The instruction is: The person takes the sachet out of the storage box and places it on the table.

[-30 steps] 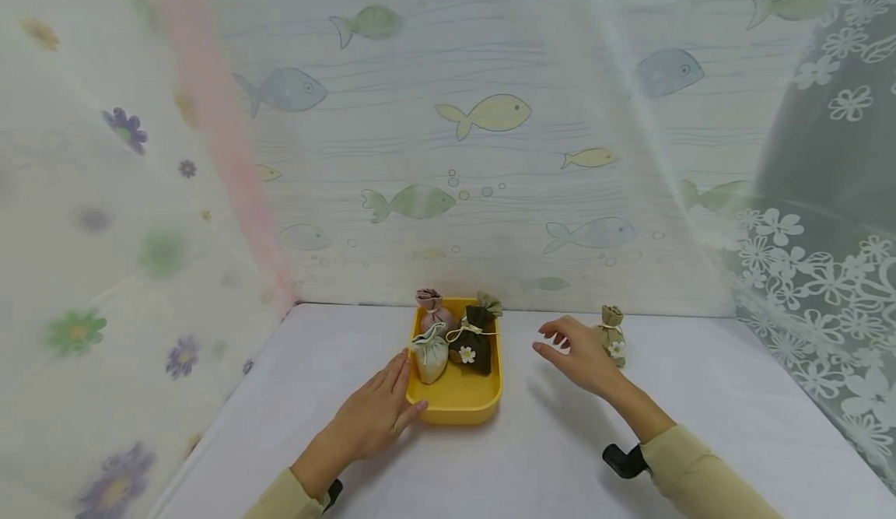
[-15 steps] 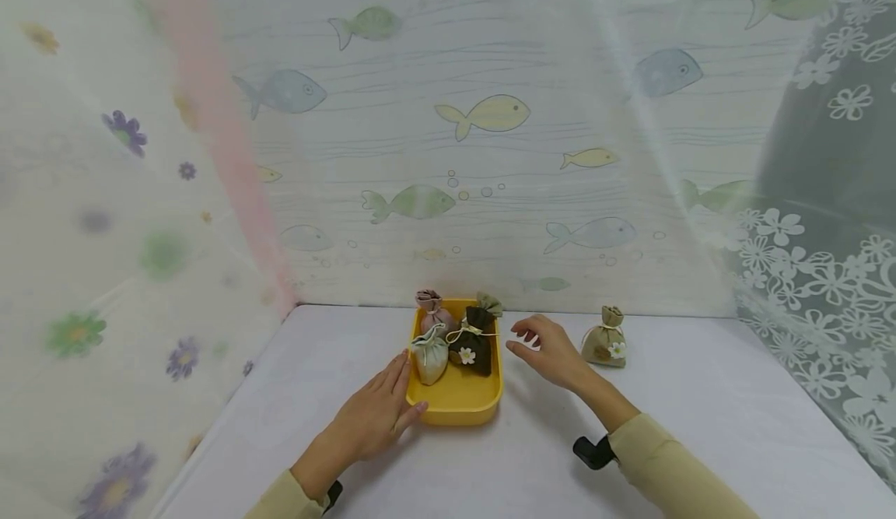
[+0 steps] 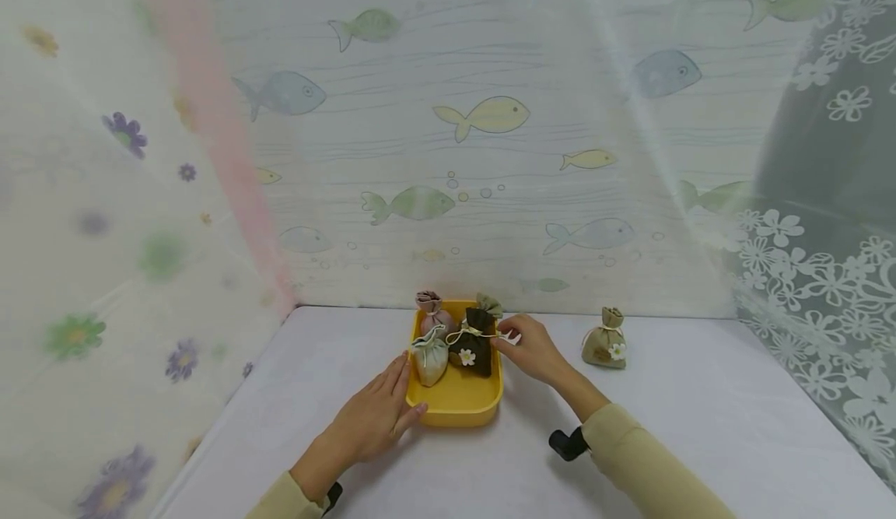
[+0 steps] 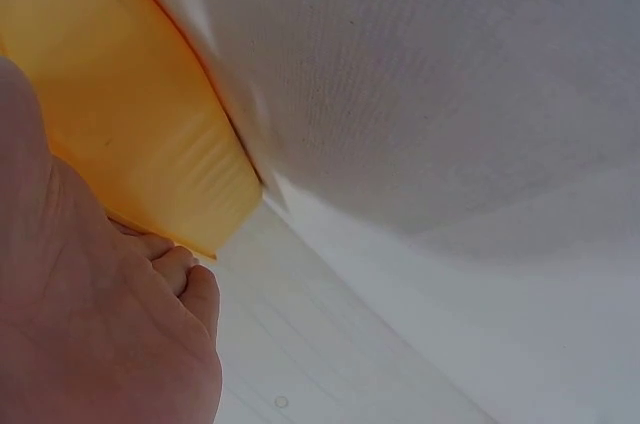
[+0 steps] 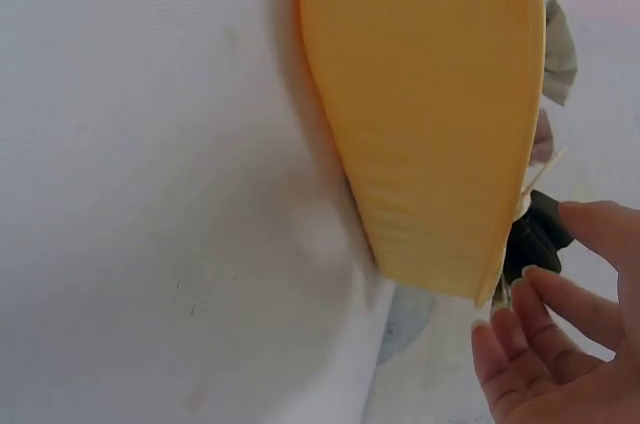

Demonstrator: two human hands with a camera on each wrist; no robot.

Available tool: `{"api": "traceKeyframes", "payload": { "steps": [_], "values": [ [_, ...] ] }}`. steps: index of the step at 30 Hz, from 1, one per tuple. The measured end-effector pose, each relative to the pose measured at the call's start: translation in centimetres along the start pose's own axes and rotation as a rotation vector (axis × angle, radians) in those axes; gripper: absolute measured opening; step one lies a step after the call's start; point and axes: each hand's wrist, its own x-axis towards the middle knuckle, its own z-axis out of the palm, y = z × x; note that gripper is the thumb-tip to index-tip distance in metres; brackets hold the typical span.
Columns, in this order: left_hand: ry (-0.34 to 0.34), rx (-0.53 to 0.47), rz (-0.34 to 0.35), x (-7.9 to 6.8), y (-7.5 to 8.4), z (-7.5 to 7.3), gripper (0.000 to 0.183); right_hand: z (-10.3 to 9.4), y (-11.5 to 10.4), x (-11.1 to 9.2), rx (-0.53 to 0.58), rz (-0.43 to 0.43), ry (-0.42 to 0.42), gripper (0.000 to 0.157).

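Dark pouch (image 3: 474,344) with a white flower stood in the right side of the tray (image 3: 455,419), just inside the rim, and the right hand (image 3: 533,349) was at its neck. That grip was not closed: in the right wrist view, thumb and fingers were spread and lightly bent, with no pinch to be seen; whether a fingertip met the cloth or the loose cord (image 3: 458,337), I could not tell. A second earlier the hand had been beside the tan pouch (image 3: 604,346); it had since come across to the tray's right rim, which, I judged, brought the work to the dark pouch. The left hand (image 3: 371,410) lay against the tray's left wall with its fingers extended and its thumb by the near corner, seemingly to steady it, and had not shifted. The right rim rose between the right hand and the tray floor, and the cord reached over that rim, where it could catch. Mint pouch (image 3: 430,365) and pink pouch (image 3: 437,321) filled the left side; only the top of a green pouch (image 3: 489,305) showed behind the dark one. Outside, the tan pouch stood upright on the white-covered bench (image 3: 476,472), well apart, before a fish-printed curtain (image 3: 490,262).
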Motion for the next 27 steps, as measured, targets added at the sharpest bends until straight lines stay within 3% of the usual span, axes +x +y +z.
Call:
{"api": "traceKeyframes", "payload": {
  "steps": [7,18,27],
  "values": [
    [-0.017,0.005,-0.014,0.0,0.1,-0.1,0.082,1.2,0.0,0.8,0.009,0.058,0.027,0.026],
    [-0.03,0.005,-0.015,0.1,0.1,-0.1,0.083,2.6,-1.2,1.8,0.027,0.12,0.003,0.028],
    [-0.023,0.02,-0.019,0.1,0.0,-0.1,0.084,3.6,-1.9,2.4,-0.017,0.129,0.05,0.019]
  ]
}}
